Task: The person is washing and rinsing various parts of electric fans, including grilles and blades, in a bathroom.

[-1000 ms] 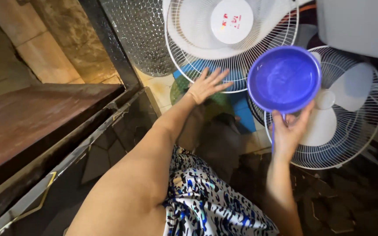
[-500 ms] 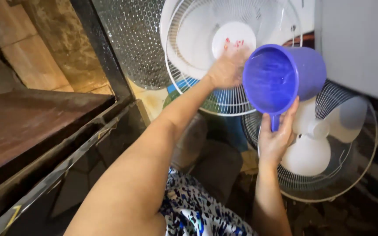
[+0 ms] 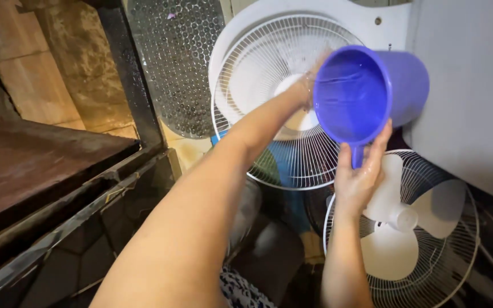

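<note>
Gripping purple dipper [image 3: 366, 94] by handle, right hand [image 3: 359, 177] tips its mouth toward fan grille [image 3: 269, 97] so water meets wire. Left hand [image 3: 303, 91] mostly hidden behind dipper rim, at grille; grip can't tell. 2nd fan [image 3: 412, 228] lies below right hand.

Dim warm light. Tan stone wall [image 3: 41, 74] upper left, dark brown ledge [image 3: 35, 165] below it. Black-framed textured glass panel [image 3: 178, 63] centre, grey-white wall [image 3: 475, 97] right.

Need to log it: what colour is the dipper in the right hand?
Solid purple-blue, handle included; the dipper shows best in the head view, held by the right hand.
</note>
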